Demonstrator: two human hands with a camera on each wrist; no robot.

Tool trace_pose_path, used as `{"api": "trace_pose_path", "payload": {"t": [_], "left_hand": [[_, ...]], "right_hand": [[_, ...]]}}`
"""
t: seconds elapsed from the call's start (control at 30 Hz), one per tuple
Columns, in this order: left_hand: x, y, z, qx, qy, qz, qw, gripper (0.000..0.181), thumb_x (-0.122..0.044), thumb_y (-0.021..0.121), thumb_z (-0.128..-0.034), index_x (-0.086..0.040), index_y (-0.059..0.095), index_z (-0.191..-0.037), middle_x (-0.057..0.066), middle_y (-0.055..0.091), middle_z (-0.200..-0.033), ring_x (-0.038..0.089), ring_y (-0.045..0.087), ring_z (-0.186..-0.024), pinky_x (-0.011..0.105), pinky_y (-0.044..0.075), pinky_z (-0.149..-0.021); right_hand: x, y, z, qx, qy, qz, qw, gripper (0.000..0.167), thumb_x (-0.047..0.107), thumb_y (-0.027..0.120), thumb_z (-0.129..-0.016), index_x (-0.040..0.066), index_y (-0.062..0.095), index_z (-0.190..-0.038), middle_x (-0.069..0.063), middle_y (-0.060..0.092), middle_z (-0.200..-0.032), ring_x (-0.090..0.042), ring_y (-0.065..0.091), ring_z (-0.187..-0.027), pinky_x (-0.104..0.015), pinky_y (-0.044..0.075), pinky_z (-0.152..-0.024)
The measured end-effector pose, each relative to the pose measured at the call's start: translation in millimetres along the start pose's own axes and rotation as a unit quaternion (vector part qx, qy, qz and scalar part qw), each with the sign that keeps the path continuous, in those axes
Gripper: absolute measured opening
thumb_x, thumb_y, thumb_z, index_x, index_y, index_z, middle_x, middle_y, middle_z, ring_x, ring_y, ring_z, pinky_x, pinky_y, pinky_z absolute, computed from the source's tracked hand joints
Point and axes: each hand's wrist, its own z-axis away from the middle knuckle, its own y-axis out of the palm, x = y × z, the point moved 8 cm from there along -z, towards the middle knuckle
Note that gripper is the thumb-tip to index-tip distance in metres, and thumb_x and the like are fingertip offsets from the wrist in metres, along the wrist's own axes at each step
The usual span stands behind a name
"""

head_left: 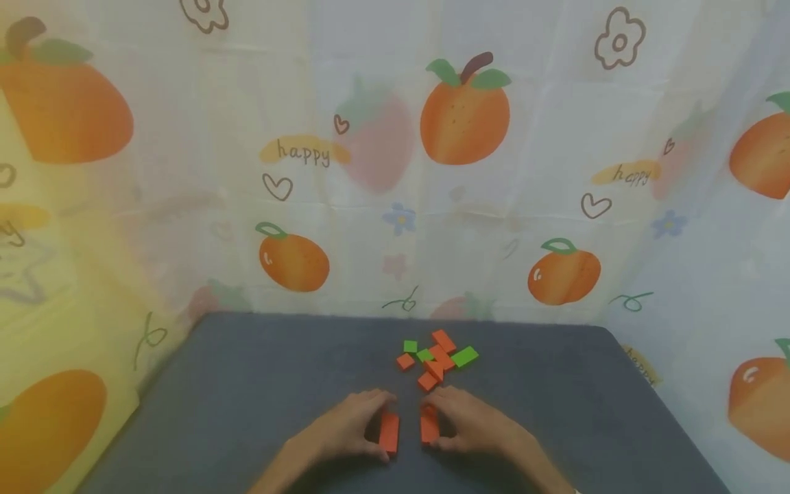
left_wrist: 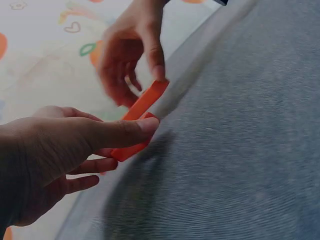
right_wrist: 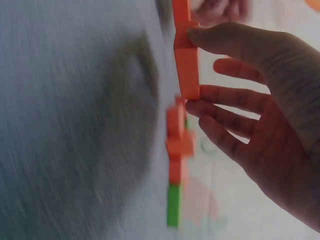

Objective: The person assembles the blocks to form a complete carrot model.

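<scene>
Nearest the person, the left hand (head_left: 356, 424) is clamped on one orange block (head_left: 389, 433), thumb at its near end, fingers round its far end; just beside it, across a narrow gap, the right hand (head_left: 465, 422) has a second orange block (head_left: 429, 427) pinched the same way; whether either block touches the table (head_left: 247, 384), I cannot tell. As I'd judge it, the work is at an early point: two pieces are in hand, held apart and facing each other; the rest lie loose, in no order I can make out. The held blocks' long axes run almost parallel, pointing straight away from the person, each lengthwise between thumb and fingertips. Beyond the right hand's fingertips sits the untouched cluster; an orange triangular piece (head_left: 435, 369) comes near its front, with a small orange block (head_left: 404, 361) left of that; a long green block (head_left: 465, 357) slants away to the right; a small green block (head_left: 410, 346) lies farther out; behind everything hangs a fruit-printed cloth (head_left: 382, 41).
</scene>
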Motion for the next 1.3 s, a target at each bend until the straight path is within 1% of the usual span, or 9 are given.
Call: {"api": "trace_pose_path", "payload": {"t": [0.1, 0.23, 0.47, 0.63, 0.83, 0.93, 1.07, 1.17, 1.3], "left_hand": [[-1.5, 6.2, -2.2, -0.014, 0.008, 0.009, 0.9998, 0.081, -0.050, 0.089, -0.0794, -0.016, 0.056, -0.146, 0.000, 0.064, -0.142, 0.017, 0.062, -0.128, 0.043, 0.054, -0.106], [-1.6, 11.9, -4.3, -0.028, 0.009, 0.018, 0.9994, 0.082, -0.049, 0.090, -0.0773, -0.020, 0.055, -0.146, -0.005, 0.063, -0.140, 0.013, 0.060, -0.127, 0.039, 0.054, -0.106], [-0.9, 11.6, -3.3, -0.030, -0.001, 0.040, 0.9987, 0.092, -0.052, 0.092, -0.0733, -0.022, 0.052, -0.151, -0.003, 0.062, -0.148, 0.018, 0.059, -0.132, 0.046, 0.051, -0.111], [2.5, 14.0, -4.5, -0.016, -0.017, 0.052, 0.9984, 0.091, -0.052, 0.091, -0.0743, -0.028, 0.050, -0.152, -0.009, 0.062, -0.146, 0.009, 0.059, -0.121, 0.039, 0.054, -0.102], [4.4, 16.7, -4.3, -0.014, -0.029, 0.061, 0.9976, 0.094, -0.050, 0.092, -0.0726, -0.031, 0.048, -0.154, -0.011, 0.063, -0.142, 0.003, 0.056, -0.109, 0.033, 0.054, -0.094], [3.9, 17.8, -4.0, -0.014, -0.028, 0.066, 0.9973, 0.096, -0.050, 0.092, -0.0729, -0.030, 0.046, -0.155, -0.011, 0.061, -0.146, 0.006, 0.058, -0.116, 0.037, 0.054, -0.099], [2.8, 17.1, -3.6, -0.016, -0.028, 0.075, 0.9967, 0.099, -0.049, 0.093, -0.0727, -0.029, 0.044, -0.157, -0.008, 0.059, -0.151, 0.014, 0.058, -0.129, 0.048, 0.052, -0.108], [2.7, 17.2, -4.3, -0.018, -0.029, 0.074, 0.9967, 0.100, -0.050, 0.093, -0.0721, -0.030, 0.044, -0.157, -0.008, 0.060, -0.149, 0.014, 0.059, -0.126, 0.048, 0.053, -0.105], [2.9, 18.0, -6.0, -0.024, -0.029, 0.069, 0.9969, 0.101, -0.052, 0.092, -0.0717, -0.031, 0.043, -0.157, -0.007, 0.063, -0.143, 0.010, 0.059, -0.116, 0.041, 0.054, -0.099]], "right_hand": [[11.8, 11.1, -6.8, 0.004, -0.020, -0.009, 0.9997, 0.053, 0.032, 0.078, -0.095, 0.017, 0.057, -0.142, 0.006, 0.065, -0.134, -0.010, 0.061, -0.123, -0.037, 0.055, -0.103], [18.7, 21.2, -11.2, -0.014, -0.042, -0.001, 0.9990, 0.061, 0.032, 0.078, -0.095, 0.018, 0.052, -0.148, 0.005, 0.063, -0.142, -0.014, 0.060, -0.129, -0.039, 0.055, -0.106], [15.3, 28.6, -13.4, -0.026, -0.035, -0.040, 0.9982, 0.070, 0.034, 0.078, -0.094, 0.025, 0.044, -0.155, 0.007, 0.058, -0.151, -0.013, 0.057, -0.136, -0.044, 0.054, -0.109], [17.4, 31.7, -16.6, -0.026, -0.045, -0.046, 0.9976, 0.069, 0.033, 0.078, -0.094, 0.025, 0.046, -0.154, 0.007, 0.060, -0.148, -0.009, 0.058, -0.131, -0.039, 0.056, -0.105], [17.0, 34.7, -17.0, -0.027, -0.045, -0.039, 0.9979, 0.067, 0.033, 0.078, -0.094, 0.027, 0.046, -0.153, 0.009, 0.059, -0.147, -0.008, 0.058, -0.128, -0.040, 0.056, -0.103], [17.8, 35.2, -16.7, -0.029, -0.042, -0.039, 0.9979, 0.068, 0.035, 0.078, -0.094, 0.029, 0.045, -0.154, 0.010, 0.058, -0.148, -0.008, 0.058, -0.129, -0.044, 0.055, -0.104], [21.4, 33.8, -17.8, -0.038, -0.048, -0.035, 0.9975, 0.070, 0.036, 0.079, -0.094, 0.029, 0.044, -0.154, 0.011, 0.058, -0.150, -0.011, 0.059, -0.130, -0.049, 0.055, -0.104], [22.9, 33.0, -19.7, -0.041, -0.045, -0.032, 0.9976, 0.070, 0.034, 0.080, -0.093, 0.028, 0.045, -0.153, 0.010, 0.059, -0.148, -0.010, 0.060, -0.127, -0.049, 0.055, -0.103], [24.1, 31.7, -20.7, -0.043, -0.039, -0.027, 0.9979, 0.070, 0.031, 0.080, -0.091, 0.028, 0.045, -0.152, 0.011, 0.060, -0.145, -0.007, 0.059, -0.122, -0.047, 0.055, -0.101]]}}
